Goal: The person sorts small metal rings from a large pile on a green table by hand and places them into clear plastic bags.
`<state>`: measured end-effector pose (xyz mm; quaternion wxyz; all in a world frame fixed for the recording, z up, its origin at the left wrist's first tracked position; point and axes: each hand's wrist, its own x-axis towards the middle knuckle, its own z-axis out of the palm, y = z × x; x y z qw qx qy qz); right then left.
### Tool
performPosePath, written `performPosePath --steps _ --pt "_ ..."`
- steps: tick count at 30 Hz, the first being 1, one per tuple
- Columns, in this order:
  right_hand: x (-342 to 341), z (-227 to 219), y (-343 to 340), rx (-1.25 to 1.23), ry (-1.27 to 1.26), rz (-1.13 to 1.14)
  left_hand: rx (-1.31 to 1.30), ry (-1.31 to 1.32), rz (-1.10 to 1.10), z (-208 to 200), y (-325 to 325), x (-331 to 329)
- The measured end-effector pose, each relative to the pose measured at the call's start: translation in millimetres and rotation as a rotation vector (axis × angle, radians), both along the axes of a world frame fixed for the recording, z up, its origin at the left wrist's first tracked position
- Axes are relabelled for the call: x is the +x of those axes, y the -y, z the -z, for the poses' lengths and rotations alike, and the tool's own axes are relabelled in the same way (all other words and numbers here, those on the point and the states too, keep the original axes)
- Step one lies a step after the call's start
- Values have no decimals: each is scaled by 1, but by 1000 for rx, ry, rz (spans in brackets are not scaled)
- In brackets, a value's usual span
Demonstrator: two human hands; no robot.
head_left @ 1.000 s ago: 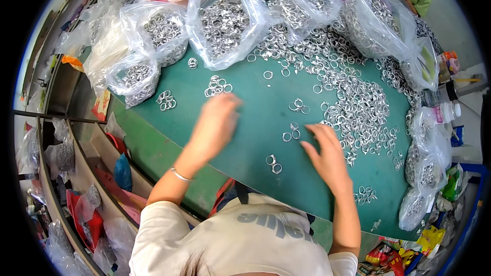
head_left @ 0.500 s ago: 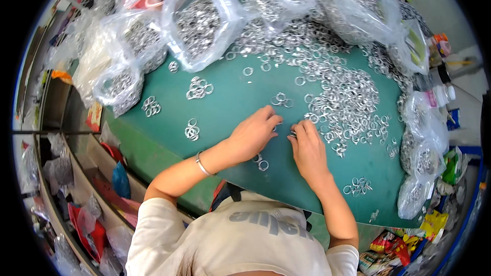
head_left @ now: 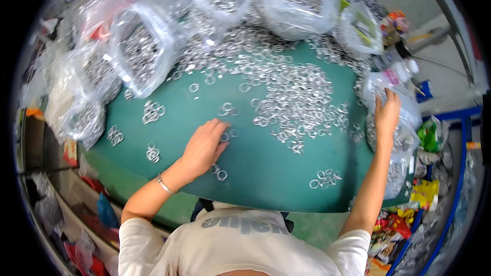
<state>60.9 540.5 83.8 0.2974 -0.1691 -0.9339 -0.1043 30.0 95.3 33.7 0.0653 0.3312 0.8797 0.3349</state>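
My left hand (head_left: pixel 203 145) is over the green tabletop, its thumb and fingers closed around a small silver metal ring (head_left: pixel 224 137). Another ring (head_left: pixel 233 133) lies by the fingertips, and a few rings (head_left: pixel 220 174) sit just below the hand. Beyond it is a little cluster of rings (head_left: pixel 228 109). Off to the right, my right hand (head_left: pixel 387 116) reaches over a clear plastic bag (head_left: pixel 404 138) of metal pieces at the table's edge. Its thumb and fingers are apart, and nothing shows between them.
A broad pile of loose rings (head_left: pixel 302 97) covers the middle right. Small clusters lie at the left (head_left: pixel 153 112) and near right (head_left: pixel 325 179). Open bags of metal pieces, one bag (head_left: pixel 146 53) among several, line the far edge. A clear bottle (head_left: pixel 407 70) stands at the right.
My right hand has left the spot beside my left hand and moved right to the bag at the table's edge. My left hand stays by the same rings; the whole view has shifted.
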Motion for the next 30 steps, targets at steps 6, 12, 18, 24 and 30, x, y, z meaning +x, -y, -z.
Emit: performPosePath --steps 6,12,18,24,30 --pt "5 14 179 -854 501 -746 -60 7 -113 3 11 7" --pt "-9 63 257 -668 463 -983 3 31 -104 7 9 6" --pt "10 56 238 -637 427 -930 120 106 -164 4 18 9" --pt "34 52 238 -608 467 -780 232 323 -216 1 39 18" --pt "47 34 279 -1048 370 -951 759 1137 -207 3 46 24"
